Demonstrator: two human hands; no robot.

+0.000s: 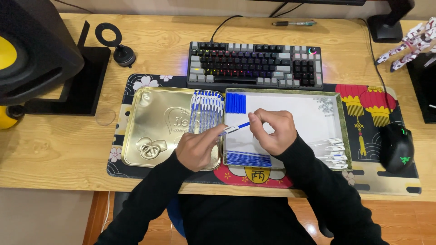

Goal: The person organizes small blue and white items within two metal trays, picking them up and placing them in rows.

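My left hand (196,147) and my right hand (271,129) together hold one blue and white pen (234,129) above the seam between two trays. The left hand grips its white barrel end, and the right hand pinches the blue end. Under my right hand lies a white-lined tray (295,106) with a row of blue caps (235,102) at its top left, blue refills (248,159) along its near edge and white pen parts (334,152) at its right. The gold tin lid (154,129) on the left carries a row of assembled pens (206,111).
A keyboard (255,66) sits behind the trays on a patterned desk mat (372,106). A black mouse (397,147) is at the right, a dark speaker (36,45) at the far left, and a pen (293,23) lies near the desk's back edge.
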